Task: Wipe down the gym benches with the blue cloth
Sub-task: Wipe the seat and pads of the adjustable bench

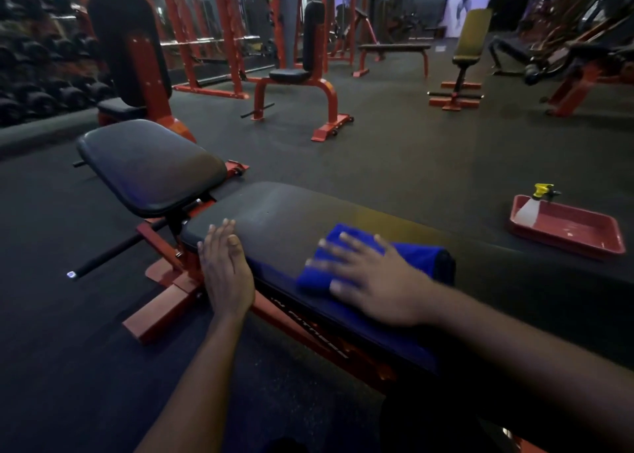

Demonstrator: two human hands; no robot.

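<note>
Two hands, fingers (222,234) straight; right hand (377,281) presses blue cloth (417,257), seemingly folded; left hand (224,269) on bench (291,216).

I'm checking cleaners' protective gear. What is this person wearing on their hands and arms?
Nothing worn shows. The left hand and right hand have no gloves, and both arms are bare to the frame's edge, with no sleeves, watch or bands. No rings show on the left; the right is motion-blurred, so a thin ring cannot be ruled out.
</note>
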